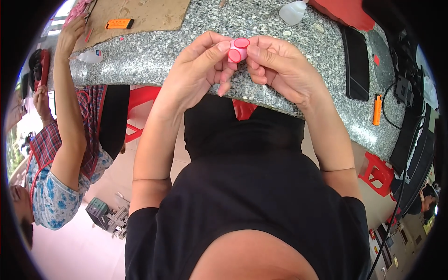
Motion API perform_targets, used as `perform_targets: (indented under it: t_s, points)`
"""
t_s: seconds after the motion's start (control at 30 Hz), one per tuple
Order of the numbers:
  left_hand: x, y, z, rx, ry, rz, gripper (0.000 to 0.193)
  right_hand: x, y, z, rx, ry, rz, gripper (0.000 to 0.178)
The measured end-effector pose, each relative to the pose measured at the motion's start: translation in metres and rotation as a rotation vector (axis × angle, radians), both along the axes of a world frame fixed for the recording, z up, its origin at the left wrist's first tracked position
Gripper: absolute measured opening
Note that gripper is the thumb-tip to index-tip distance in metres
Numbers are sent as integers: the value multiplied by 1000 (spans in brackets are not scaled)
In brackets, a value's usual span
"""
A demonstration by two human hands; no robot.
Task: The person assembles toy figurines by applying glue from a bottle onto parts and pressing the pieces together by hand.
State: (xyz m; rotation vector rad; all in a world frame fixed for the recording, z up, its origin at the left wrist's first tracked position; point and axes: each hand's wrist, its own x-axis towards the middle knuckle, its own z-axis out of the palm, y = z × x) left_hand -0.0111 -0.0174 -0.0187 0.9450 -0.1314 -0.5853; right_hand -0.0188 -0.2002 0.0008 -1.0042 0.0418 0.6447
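Note:
My left hand (198, 67) and my right hand (280, 67) meet above the edge of a speckled granite table (186, 44). Between their fingertips they pinch a small pink piece (238, 49) with two round red faces. The thumb and forefinger of each hand close on it from either side. My forearms come up from below, over my black shirt.
A co-worker's arm (70, 93) reaches onto the table at the left, near a sheet of cardboard (140, 14), an orange box cutter (119, 23) and a small clear bottle (91, 56). Another bottle (293, 11), a black phone (357, 63), an orange lighter (377, 109) and red stools (378, 172) lie to the right.

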Motion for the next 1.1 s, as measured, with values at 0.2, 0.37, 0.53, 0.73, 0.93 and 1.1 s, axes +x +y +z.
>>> perform_targets:
  t_s: [0.2, 0.37, 0.53, 0.73, 0.93, 1.1]
  points:
    - [4, 7, -5, -103, 69, -112, 14, 1, 5, 4, -148, -59, 33, 22]
    - [10, 6, -7, -134, 108, -155, 14, 3, 5, 0, -196, -94, -7, 22]
    - [12, 6, -11, -159, 94, -159, 12, 7, 6, 1, -236, -99, 9, 20]
    - [12, 7, -11, -166, 54, -167, 14, 5, 5, 3, -250, -136, 15, 20]
    - [2, 6, -12, -104, -103, 1, 19, 9, 0, 2, -204, -253, 28, 26]
    - [-2, 7, -6, -109, -53, -15, 17, 9, -1, 1, -151, -159, 27, 23]
